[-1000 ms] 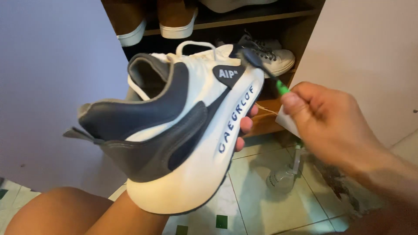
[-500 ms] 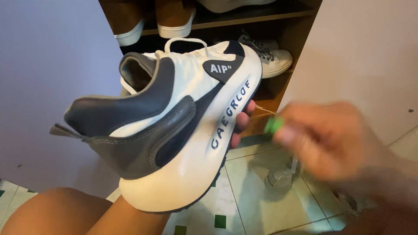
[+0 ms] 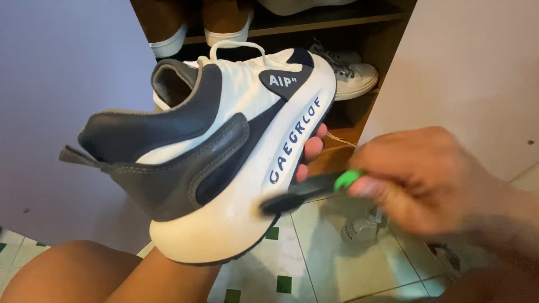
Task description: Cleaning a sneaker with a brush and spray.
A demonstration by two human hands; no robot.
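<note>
A large white and dark-grey lace-up sneaker with a thick white foam sole (image 3: pixel 224 163) fills the middle of the view, tipped on its side with the heel toward seven o'clock and the toe toward one o'clock. The left hand (image 3: pixel 311 154) cradles it from beneath, mostly hidden; only curled fingertips show at the sole's edge at about three o'clock of the shoe.

The right hand (image 3: pixel 418 179), at three o'clock of the view, is closed around the handle of a small dark brush with a green grip (image 3: pixel 306 191), its head touching the white sole wall near the heel end. Judging by the wet sheen there, scrubbing is under way on the rear of the sole. How clean the rest is I cannot tell, and the far side is hidden.

Behind, at twelve o'clock, a brown wooden shoe shelf (image 3: pixel 342 17) holds a white canvas sneaker with dark laces (image 3: pixel 353 76) and tan shoes with white soles (image 3: pixel 224 25) above. On the pale tiled floor with green squares (image 3: pixel 314 252), at four o'clock, lies a clear plastic bottle (image 3: pixel 362 227), just under the brushing hand. Nothing blocks the brush's path.
</note>
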